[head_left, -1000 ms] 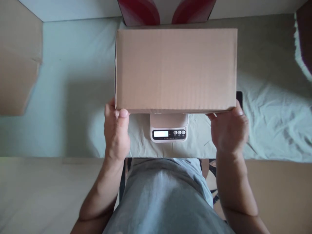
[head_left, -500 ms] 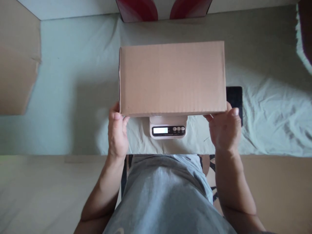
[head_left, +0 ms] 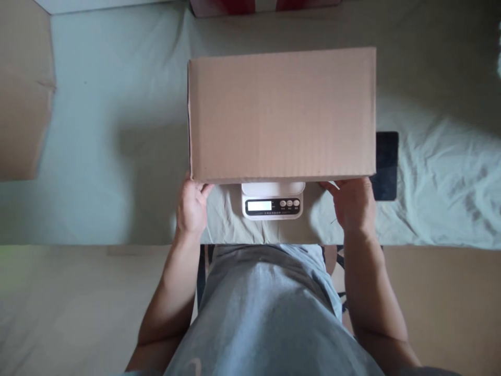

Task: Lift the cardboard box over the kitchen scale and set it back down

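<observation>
I hold a plain brown cardboard box (head_left: 282, 115), closed and level, over a small white digital scale (head_left: 273, 205). The box hides the scale's platform; only the front with a lit display and three buttons shows. My left hand (head_left: 191, 206) is at the box's near left corner and my right hand (head_left: 352, 203) at its near right corner. On both hands the fingers reach under the bottom edge. Whether the box rests on the scale I cannot tell.
A pale wrinkled cloth (head_left: 97, 156) covers the table. A black flat device (head_left: 385, 164) lies right of the box, partly under its edge. A cardboard piece (head_left: 21, 94) sits at far left and a red and white object (head_left: 235, 6) at the back edge.
The box dropped toward the scale, then looks larger and nearer again. My thumbs have left its top edge; both hands now sit lower, under the near edge.
</observation>
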Action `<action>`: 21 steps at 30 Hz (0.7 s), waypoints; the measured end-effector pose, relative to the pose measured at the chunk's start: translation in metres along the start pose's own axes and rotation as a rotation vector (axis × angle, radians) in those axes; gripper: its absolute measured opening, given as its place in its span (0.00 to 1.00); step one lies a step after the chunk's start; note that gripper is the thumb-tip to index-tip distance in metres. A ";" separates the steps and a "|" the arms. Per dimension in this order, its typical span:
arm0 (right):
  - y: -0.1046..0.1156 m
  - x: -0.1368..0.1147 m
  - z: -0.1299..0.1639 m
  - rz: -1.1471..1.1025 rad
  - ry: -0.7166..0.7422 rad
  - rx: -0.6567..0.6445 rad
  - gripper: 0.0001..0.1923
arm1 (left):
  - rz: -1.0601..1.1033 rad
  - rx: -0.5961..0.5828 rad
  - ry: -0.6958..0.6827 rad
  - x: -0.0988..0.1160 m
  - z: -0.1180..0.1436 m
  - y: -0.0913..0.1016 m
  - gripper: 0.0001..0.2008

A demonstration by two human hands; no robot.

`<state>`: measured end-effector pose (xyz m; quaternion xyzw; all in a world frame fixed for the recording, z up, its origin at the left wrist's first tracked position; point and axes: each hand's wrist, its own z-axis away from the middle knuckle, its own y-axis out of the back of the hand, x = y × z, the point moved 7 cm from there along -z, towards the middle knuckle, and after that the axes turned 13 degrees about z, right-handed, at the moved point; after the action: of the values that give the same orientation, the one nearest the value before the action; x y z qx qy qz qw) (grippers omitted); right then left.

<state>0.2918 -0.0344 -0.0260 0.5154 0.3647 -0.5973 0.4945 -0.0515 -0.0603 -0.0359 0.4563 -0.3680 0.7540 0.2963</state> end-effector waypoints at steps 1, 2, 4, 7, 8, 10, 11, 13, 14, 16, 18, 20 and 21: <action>0.000 -0.002 0.000 -0.001 -0.004 -0.003 0.17 | -0.008 -0.017 0.000 0.001 0.000 -0.001 0.15; -0.001 -0.004 0.001 -0.007 -0.012 -0.011 0.17 | -0.021 -0.036 -0.002 0.002 0.001 -0.002 0.14; -0.002 -0.010 0.004 -0.032 -0.021 -0.036 0.18 | -0.040 -0.080 -0.014 0.007 0.005 -0.006 0.13; -0.004 -0.030 0.010 -0.050 0.050 -0.040 0.20 | -0.036 -0.115 -0.094 0.023 0.014 -0.012 0.14; -0.005 -0.037 0.013 -0.042 0.089 -0.031 0.20 | -0.034 -0.122 -0.123 0.029 0.018 -0.015 0.14; -0.010 -0.051 0.016 -0.025 0.146 -0.030 0.20 | -0.036 -0.141 -0.154 0.040 0.026 -0.024 0.15; -0.014 -0.056 0.016 -0.018 0.163 -0.042 0.20 | -0.040 -0.155 -0.160 0.044 0.029 -0.029 0.16; -0.021 -0.068 0.016 -0.016 0.186 -0.069 0.19 | -0.050 -0.178 -0.177 0.054 0.032 -0.041 0.17; -0.025 -0.075 0.014 -0.027 0.198 -0.076 0.17 | -0.055 -0.184 -0.196 0.059 0.032 -0.047 0.18; -0.029 -0.090 0.010 -0.072 0.234 -0.084 0.14 | -0.061 -0.201 -0.248 0.070 0.030 -0.060 0.19; -0.032 -0.106 0.004 -0.123 0.272 -0.083 0.12 | -0.054 -0.230 -0.306 0.081 0.024 -0.074 0.20; -0.036 -0.116 -0.006 -0.113 0.278 -0.091 0.11 | -0.020 -0.290 -0.360 0.090 0.017 -0.089 0.18; -0.038 -0.118 -0.012 -0.095 0.271 -0.086 0.11 | 0.004 -0.325 -0.381 0.093 0.012 -0.097 0.17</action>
<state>0.2561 0.0117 0.0842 0.5518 0.4773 -0.5288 0.4337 -0.0079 -0.0062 0.0798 0.5357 -0.5347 0.5859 0.2897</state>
